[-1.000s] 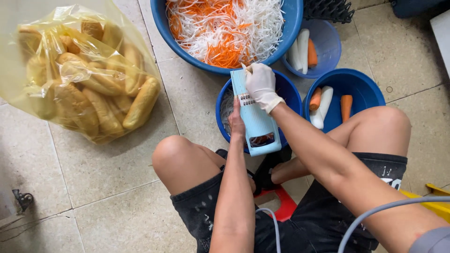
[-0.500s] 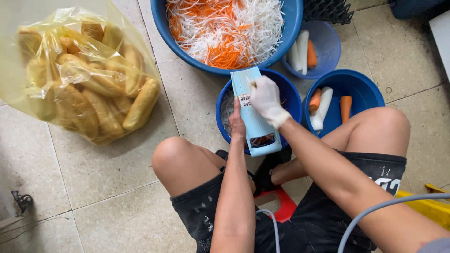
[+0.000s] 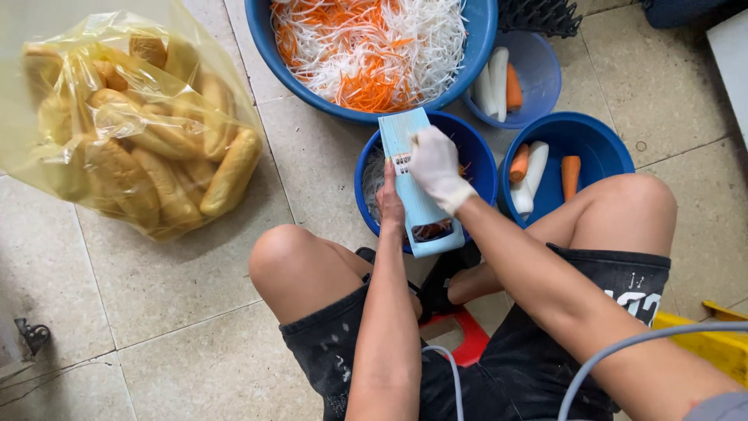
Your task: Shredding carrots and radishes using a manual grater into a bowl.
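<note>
A light blue slicer board (image 3: 418, 204) leans over a small blue bowl (image 3: 475, 150) between my knees. My left hand (image 3: 389, 199), bare, grips the slicer's left edge. My right hand (image 3: 436, 165) wears a white glove and presses down on the slicer's upper half; what lies under the palm is hidden. Shreds lie in the small bowl beneath the slicer. Behind it stands a large blue basin (image 3: 483, 47) filled with shredded white radish and orange carrot.
Two more blue bowls (image 3: 592, 136) (image 3: 541, 74) on the right hold peeled carrot and white radish pieces. A yellow plastic bag of bread rolls (image 3: 132, 132) sits on the tiled floor at the left. I sit on a low red stool (image 3: 467, 343).
My gloved right hand has slid down the slicer from its top end toward the middle. The left hand and the slicer have stayed put.
</note>
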